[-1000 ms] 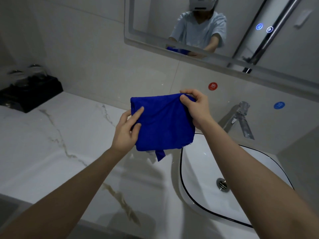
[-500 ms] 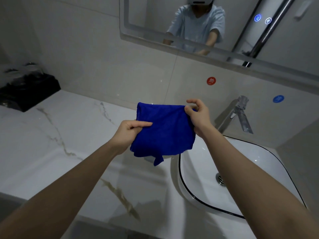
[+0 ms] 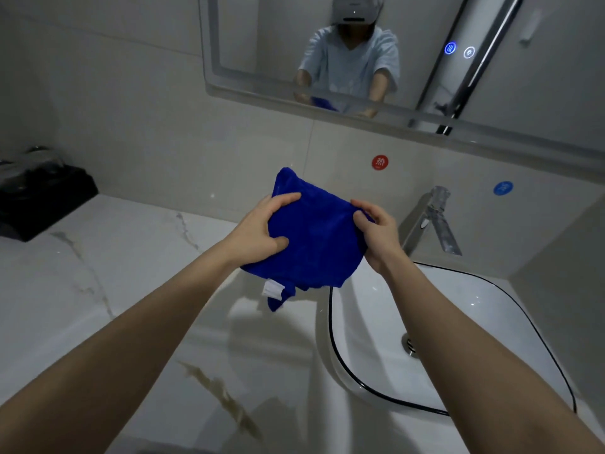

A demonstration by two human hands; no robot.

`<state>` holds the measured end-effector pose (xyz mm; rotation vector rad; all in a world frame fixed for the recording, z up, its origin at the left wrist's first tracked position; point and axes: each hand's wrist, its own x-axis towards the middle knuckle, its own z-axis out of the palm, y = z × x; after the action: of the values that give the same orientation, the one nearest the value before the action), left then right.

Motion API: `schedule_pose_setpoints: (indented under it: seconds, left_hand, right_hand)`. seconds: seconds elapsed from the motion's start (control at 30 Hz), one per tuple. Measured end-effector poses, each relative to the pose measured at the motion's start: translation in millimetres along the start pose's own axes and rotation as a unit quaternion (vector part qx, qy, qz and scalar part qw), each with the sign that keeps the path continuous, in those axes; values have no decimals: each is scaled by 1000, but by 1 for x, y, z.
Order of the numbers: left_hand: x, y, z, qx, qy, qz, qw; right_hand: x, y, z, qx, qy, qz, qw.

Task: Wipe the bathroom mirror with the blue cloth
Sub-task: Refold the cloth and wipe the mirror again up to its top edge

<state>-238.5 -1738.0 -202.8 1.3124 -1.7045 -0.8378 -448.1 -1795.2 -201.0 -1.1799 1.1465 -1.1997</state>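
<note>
As left hand (image 3: 258,228), right hand (image 3: 381,239) grip | blue cloth (image 3: 320,245) between fingers (image 3: 288,197)

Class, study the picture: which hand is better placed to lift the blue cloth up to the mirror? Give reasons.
Probably left. The left hand grips a broad fold of the blue cloth, while the right hand only pinches its edge. Both sit below the mirror, so reach looks similar.
</note>
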Motion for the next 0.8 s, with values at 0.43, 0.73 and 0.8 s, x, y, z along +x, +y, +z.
schedule_pose_setpoints:
  seconds: [0.43, 0.73, 0.8]
  left_hand:
    - [25, 55, -11, -21, -55, 48, 997]
    - [25, 57, -10, -109, -18, 23, 994]
    - [27, 57, -12, -126, -5, 16, 992]
  right_hand:
    - [-12, 30, -7, 168, -25, 117, 978]
    - [-32, 51, 11, 483, -40, 58, 873]
    - [-33, 52, 13, 521, -23, 65, 851]
